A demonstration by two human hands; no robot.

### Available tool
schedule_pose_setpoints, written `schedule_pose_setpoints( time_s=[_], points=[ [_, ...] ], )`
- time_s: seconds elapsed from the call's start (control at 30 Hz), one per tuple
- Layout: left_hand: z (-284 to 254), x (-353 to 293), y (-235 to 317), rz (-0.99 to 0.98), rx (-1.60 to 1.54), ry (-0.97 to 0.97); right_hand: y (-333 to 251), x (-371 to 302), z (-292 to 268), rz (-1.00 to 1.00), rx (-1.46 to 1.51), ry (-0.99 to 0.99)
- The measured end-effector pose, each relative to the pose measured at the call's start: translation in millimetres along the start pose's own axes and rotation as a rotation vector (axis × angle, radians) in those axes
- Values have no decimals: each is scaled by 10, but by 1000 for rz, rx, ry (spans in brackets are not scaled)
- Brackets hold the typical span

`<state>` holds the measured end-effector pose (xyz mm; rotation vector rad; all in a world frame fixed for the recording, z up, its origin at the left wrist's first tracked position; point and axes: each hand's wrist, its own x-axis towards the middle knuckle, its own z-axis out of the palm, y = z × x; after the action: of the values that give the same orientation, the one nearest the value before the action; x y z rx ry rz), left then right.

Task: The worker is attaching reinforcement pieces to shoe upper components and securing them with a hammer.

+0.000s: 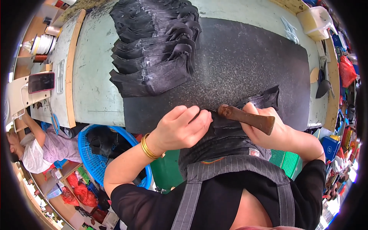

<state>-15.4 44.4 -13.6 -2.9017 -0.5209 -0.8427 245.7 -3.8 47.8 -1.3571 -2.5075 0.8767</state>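
My left hand (183, 127) is closed with fingers bent in a pinch at the near edge of the black mat (245, 50). It grips the edge of a dark piece of leather, mostly hidden by the fingers. My right hand (264, 124) is wrapped round a hammer (247, 118) with a worn brown head, rounded at its left end and flared at the right; its handle is hidden by the hand. Just beyond my right hand a black leather piece (268, 98) lies with its edge curled up. Farther left, a stack of overlapping black leather pieces (153, 57) rests on mat and table.
A blue basket (85, 153) with black pieces stands left below the table (94, 92). A wooden strip (73, 69), a phone (41, 82) and scissors (53, 117) are at the left, near another person (53, 145). A white plastic container (315, 23) stands far right.
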Motion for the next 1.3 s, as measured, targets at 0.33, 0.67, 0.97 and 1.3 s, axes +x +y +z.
schedule_pose_setpoints(
  time_s=[0.33,0.67,0.97,1.3],
  points=[
    [28,-36,101,-91,-46,-34,7,-127,226,66,141,110],
    [114,-55,88,-212,-176,-10,23,2,130,-105,-196,32],
    [301,-180,730,-333,-149,151,-96,31,157,77,95,54],
    [204,-176,711,-395,-203,163,-157,188,169,-13,70,286]
  ],
)
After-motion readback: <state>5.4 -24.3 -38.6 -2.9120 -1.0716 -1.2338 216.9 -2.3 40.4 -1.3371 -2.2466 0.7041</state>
